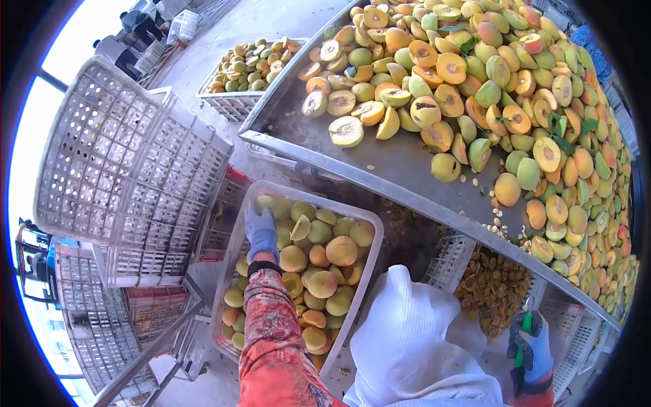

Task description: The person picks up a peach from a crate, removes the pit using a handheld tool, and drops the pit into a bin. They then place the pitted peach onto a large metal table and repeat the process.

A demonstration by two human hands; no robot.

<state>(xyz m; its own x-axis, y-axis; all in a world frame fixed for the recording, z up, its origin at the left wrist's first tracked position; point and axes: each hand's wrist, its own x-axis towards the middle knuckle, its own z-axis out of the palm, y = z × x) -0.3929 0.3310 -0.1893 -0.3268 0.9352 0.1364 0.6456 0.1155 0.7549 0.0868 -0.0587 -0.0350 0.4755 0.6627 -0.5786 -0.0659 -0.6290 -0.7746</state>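
My left hand (261,230), in a pale blue glove, reaches into a white plastic crate (371,220) of yellow-green peaches (325,283). It touches fruit near the crate's far left corner, but its fingertips are partly hidden among the peaches. At the lower right, my right hand (539,346), gloved with dark finger patches, is closed around a green-handled hand tool (527,323) with a metal ring at its upper end. Below that side of the table, a crate of brown fruit scraps (491,288) lies close to the right hand.
A metal table (400,169) bears a large heap of whole and halved peaches (502,74), with loose pits along its near edge. Stacked white crates (129,163) rise at the left. Another filled crate (234,105) stands beyond the table corner. People (141,27) are in the background.
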